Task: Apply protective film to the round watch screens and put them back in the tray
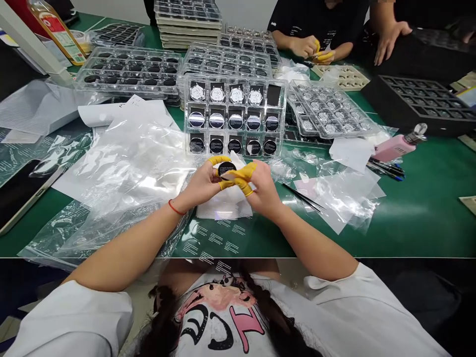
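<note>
Yellow finger covers sit on the fingertips of both my hands. My left hand (204, 181) grips a round black disc (226, 170) with small white print by its edge. Against the disc's right side, my right hand (260, 186) pinches something I cannot make out. Crumpled white tissue (236, 198) lies beneath both hands. Just behind them a clear compartment tray (235, 104) leans upright, with round dark discs in its lower rows and silvery round parts in the top row.
Stacked trays (128, 74) stand at the back. Plastic sheets (130, 153) and a phone (22, 191) lie left. Black tweezers (303, 197), pens (386, 168) and a pink bottle (394, 147) lie right. A co-worker's hands (314, 49) are across the table.
</note>
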Action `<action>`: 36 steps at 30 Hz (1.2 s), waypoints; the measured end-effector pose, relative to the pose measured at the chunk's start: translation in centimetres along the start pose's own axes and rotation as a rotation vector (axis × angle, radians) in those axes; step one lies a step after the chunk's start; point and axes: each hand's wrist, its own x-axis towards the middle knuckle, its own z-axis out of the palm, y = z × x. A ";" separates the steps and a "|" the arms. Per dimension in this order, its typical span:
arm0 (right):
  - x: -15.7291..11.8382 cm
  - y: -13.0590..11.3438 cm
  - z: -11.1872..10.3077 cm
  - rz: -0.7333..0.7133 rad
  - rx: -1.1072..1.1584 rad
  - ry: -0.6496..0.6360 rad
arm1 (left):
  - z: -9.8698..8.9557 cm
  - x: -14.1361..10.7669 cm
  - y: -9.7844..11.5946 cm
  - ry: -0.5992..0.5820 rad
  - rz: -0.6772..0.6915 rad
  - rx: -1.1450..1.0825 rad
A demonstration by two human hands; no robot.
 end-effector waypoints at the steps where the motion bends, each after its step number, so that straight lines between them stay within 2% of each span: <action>1: 0.3 0.0 -0.4 0.067 0.080 0.039 | 0.1 0.0 0.0 -0.002 0.001 -0.004; 3: 0.7 0.0 -1.2 0.194 0.184 0.110 | 0.3 0.0 -0.1 -0.011 0.005 -0.019; 5: 0.8 -0.1 -1.5 0.249 0.210 0.118 | 0.4 0.0 -0.2 -0.033 0.017 -0.025; 9: 0.4 -0.4 -1.0 0.162 0.159 0.052 | 0.4 -0.1 -0.3 -0.055 0.066 -0.011; 14: -0.4 -1.0 -0.3 0.042 -0.046 0.010 | 0.1 -0.2 -0.1 -0.048 0.110 0.054; 21: -0.7 -1.4 -0.1 -0.086 -0.240 0.075 | 0.1 -0.2 0.2 -0.046 0.133 0.117; 31: -0.5 -1.2 -0.3 -0.155 -0.272 0.097 | 0.0 -0.3 0.2 -0.047 0.090 0.134; 36: -0.3 -1.2 -0.7 -0.088 -0.212 0.039 | 0.2 -0.5 0.5 -0.051 0.076 0.134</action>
